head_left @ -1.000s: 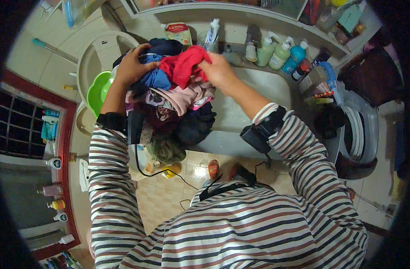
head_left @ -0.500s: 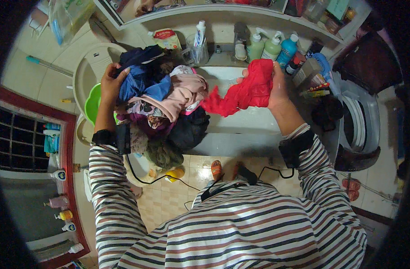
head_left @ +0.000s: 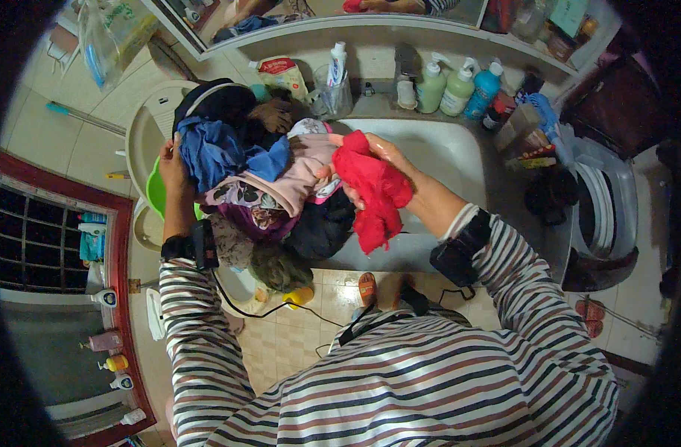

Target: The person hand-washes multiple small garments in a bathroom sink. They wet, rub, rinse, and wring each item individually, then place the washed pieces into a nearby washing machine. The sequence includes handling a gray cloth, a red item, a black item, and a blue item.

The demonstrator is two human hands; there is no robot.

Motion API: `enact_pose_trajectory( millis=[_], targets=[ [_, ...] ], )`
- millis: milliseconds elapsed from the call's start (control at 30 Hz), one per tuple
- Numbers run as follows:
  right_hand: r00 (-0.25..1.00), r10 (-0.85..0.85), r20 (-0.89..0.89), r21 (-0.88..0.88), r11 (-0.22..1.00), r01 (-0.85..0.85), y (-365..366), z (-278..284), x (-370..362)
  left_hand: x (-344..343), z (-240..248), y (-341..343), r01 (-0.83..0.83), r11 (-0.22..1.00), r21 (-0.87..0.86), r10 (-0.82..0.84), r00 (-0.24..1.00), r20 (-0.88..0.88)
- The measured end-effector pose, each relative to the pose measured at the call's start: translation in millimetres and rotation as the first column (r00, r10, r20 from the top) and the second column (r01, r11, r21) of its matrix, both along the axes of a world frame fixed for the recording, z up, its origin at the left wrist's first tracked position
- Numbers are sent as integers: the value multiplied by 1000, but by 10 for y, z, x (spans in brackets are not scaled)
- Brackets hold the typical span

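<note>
A bright red wet-looking cloth [head_left: 372, 190] hangs bunched from my right hand [head_left: 391, 158], its lower end dangling over the sink's front edge. Just left of it lies a pile of clothes: a blue garment [head_left: 220, 149], a pale pink garment [head_left: 311, 158], a black garment [head_left: 322, 222] and a floral piece [head_left: 262, 210]. At the pile's left side my left hand [head_left: 175, 170] closes on the edge of the blue garment; some of its fingers are hidden. Beneath the pile shows the rim of a green basin [head_left: 155, 190]. The white sink [head_left: 448, 153] lies right of the red cloth.
Pump bottles [head_left: 456, 91], a cup with a toothpaste tube [head_left: 339, 88] and a pouch [head_left: 282, 76] line the back ledge below a mirror. A beige washboard basin [head_left: 150, 112] stands at left. On the right is a round-tubbed appliance [head_left: 601, 201]. Black cables hang near both wrists.
My right hand has carried the red cloth leftward from over the sink to the pile's right side. My left hand has slid slightly down and left, and the blue garment has shifted with it.
</note>
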State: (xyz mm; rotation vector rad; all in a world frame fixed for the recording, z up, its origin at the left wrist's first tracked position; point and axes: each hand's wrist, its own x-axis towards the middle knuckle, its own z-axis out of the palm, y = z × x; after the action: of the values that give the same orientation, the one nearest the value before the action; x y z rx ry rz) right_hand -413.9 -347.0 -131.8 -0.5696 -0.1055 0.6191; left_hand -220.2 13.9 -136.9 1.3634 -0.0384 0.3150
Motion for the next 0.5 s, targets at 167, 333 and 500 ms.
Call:
enact_pose_trajectory(
  millis=[167,333,500],
  targets=[
    [971,-147,189,-325,924,203,170,68,471,-36,-97,132,18,1000,-10,-18,1000,-5],
    [942,-4,335,-682,689,246,392,164,1154,-176,-53,16,-22,999,-46,22,1000,-7],
    [895,101,434,-873,294,390,885,-20,1546,-313,85,-92,6,993,-117,-10,999,-37]
  ],
)
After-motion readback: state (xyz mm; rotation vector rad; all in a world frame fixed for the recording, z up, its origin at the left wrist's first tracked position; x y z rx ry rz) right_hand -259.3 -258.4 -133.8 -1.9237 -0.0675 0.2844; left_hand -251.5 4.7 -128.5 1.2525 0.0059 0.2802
